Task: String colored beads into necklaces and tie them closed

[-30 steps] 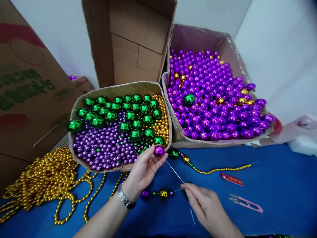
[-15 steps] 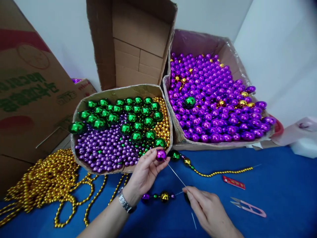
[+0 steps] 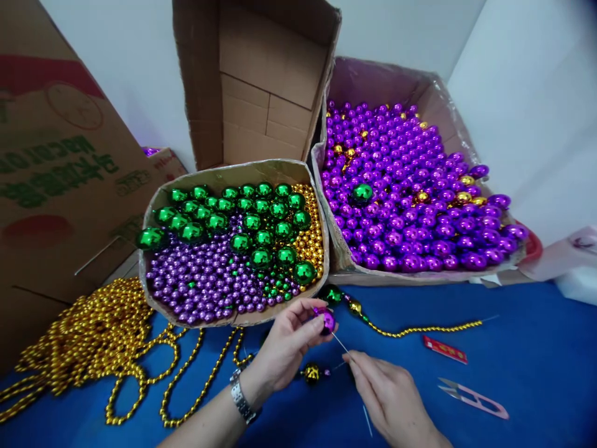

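Purple bead (image 3: 329, 322), in my head view, sits pinched between my left hand's (image 3: 284, 348) thumb and fingers, above the desk (image 3: 536, 348), on the near-edge side of the bead box (image 3: 247, 317); my right hand (image 3: 389, 389) closes around the needle (image 3: 340, 341), reaching the bead.

Single head-worn view, looking forward and down, close above left hand (image 3: 286, 348), right hand (image 3: 389, 389)

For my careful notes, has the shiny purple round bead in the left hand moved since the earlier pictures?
Yes. Against the brown cardboard box of mixed beads, the held purple bead has shifted rightward and toward the camera.
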Demonstrator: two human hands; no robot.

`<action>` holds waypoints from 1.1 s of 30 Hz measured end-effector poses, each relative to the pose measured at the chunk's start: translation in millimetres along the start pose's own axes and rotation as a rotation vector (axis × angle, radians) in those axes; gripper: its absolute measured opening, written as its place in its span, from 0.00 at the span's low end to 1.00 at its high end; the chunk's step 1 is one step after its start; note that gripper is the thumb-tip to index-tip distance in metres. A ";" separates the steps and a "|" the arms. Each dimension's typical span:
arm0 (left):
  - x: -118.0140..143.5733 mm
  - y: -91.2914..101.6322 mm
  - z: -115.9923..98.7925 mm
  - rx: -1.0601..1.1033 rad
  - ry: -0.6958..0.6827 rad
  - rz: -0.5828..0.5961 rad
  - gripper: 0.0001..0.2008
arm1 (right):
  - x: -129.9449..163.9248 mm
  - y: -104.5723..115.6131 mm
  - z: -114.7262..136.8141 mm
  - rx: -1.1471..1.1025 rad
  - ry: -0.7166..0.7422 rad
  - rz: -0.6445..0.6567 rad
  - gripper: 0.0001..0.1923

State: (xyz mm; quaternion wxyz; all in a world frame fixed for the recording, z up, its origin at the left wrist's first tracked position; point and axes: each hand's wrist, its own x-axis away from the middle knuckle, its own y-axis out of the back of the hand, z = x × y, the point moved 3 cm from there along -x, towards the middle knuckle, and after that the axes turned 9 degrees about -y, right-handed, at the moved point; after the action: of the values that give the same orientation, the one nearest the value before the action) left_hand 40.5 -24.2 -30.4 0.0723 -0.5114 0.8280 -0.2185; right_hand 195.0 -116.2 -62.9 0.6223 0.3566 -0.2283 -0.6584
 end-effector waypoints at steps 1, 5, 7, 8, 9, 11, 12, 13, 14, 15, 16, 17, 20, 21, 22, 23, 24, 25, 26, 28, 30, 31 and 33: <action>1.6 -0.3 0.7 -0.037 0.019 0.034 0.13 | 0.4 -0.7 -0.9 -0.002 -0.003 0.004 0.13; -2.0 18.9 -13.4 -0.426 -0.080 0.087 0.14 | 3.1 1.2 -6.8 0.009 -0.044 -0.006 0.11; -10.0 39.6 -28.9 -0.789 -0.240 0.015 0.12 | 4.0 3.0 -8.2 0.021 -0.056 -0.016 0.11; -14.5 49.8 -36.4 -0.990 -0.322 -0.020 0.11 | 3.9 3.6 -8.1 0.026 -0.055 -0.021 0.11; -19.2 58.8 -42.0 -1.174 -0.385 -0.030 0.10 | 3.6 3.8 -7.6 0.027 -0.053 -0.023 0.11; -28.2 73.8 -47.2 -1.426 -0.430 -0.014 0.07 | 2.0 3.2 -6.3 0.025 -0.059 -0.016 0.12; -32.1 79.6 -47.4 -1.486 -0.424 0.003 0.06 | 1.0 2.5 -5.6 0.021 -0.060 -0.008 0.12; -35.3 84.0 -46.7 -1.510 -0.412 0.015 0.06 | 0.1 1.7 -4.9 0.017 -0.061 -0.002 0.12; -37.8 87.1 -45.6 -1.509 -0.401 0.023 0.07 | -0.5 0.9 -4.6 0.012 -0.063 0.004 0.12; -39.6 88.8 -44.7 -1.497 -0.397 0.024 0.08 | -0.8 0.2 -4.4 0.010 -0.065 0.008 0.12; -40.8 89.1 -43.9 -1.488 -0.395 0.025 0.08 | -0.8 -0.4 -4.3 0.010 -0.065 0.007 0.12; -41.4 88.2 -43.6 -1.479 -0.397 0.023 0.07 | -0.5 -1.0 -4.3 0.011 -0.063 0.007 0.12; -39.9 78.8 -46.3 -1.406 -0.416 -0.011 0.05 | 1.0 -3.6 -4.1 0.015 -0.063 0.019 0.12; -38.4 74.5 -47.3 -1.295 -0.398 -0.037 0.07 | 1.3 -4.4 -3.7 0.018 -0.060 0.021 0.12; -36.7 70.1 -47.3 -1.127 -0.354 -0.061 0.09 | 1.4 -5.1 -3.2 0.022 -0.058 0.020 0.12; -34.7 65.4 -46.0 -0.913 -0.288 -0.080 0.11 | 1.3 -5.7 -2.6 0.029 -0.056 0.016 0.12; -32.4 60.3 -43.2 -0.678 -0.208 -0.093 0.13 | 1.1 -6.1 -1.9 0.037 -0.053 0.011 0.12; -30.0 54.7 -39.7 -0.461 -0.129 -0.097 0.13 | 0.8 -6.3 -1.4 0.045 -0.050 0.006 0.12; -27.7 49.2 -36.1 -0.292 -0.064 -0.094 0.13 | 0.6 -6.5 -1.0 0.050 -0.050 0.004 0.12; -24.2 40.7 -30.4 -0.080 0.008 -0.092 0.11 | 0.4 -6.5 -0.7 0.051 -0.052 0.007 0.12; -22.5 36.3 -26.5 0.013 0.036 -0.087 0.10 | 0.6 -6.1 -0.9 0.044 -0.058 0.017 0.12; -22.1 35.4 -25.3 0.037 0.040 -0.083 0.10 | 0.7 -5.8 -0.9 0.039 -0.059 0.022 0.12; -22.0 34.9 -24.1 0.064 0.044 -0.076 0.10 | 0.8 -5.0 -0.9 0.030 -0.060 0.023 0.12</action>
State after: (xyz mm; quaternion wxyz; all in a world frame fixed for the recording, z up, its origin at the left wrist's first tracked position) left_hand 14.0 15.3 -26.4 0.0621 -0.5351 0.8019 -0.2585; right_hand 192.4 -116.2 -67.3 0.6174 0.3432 -0.2607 -0.6581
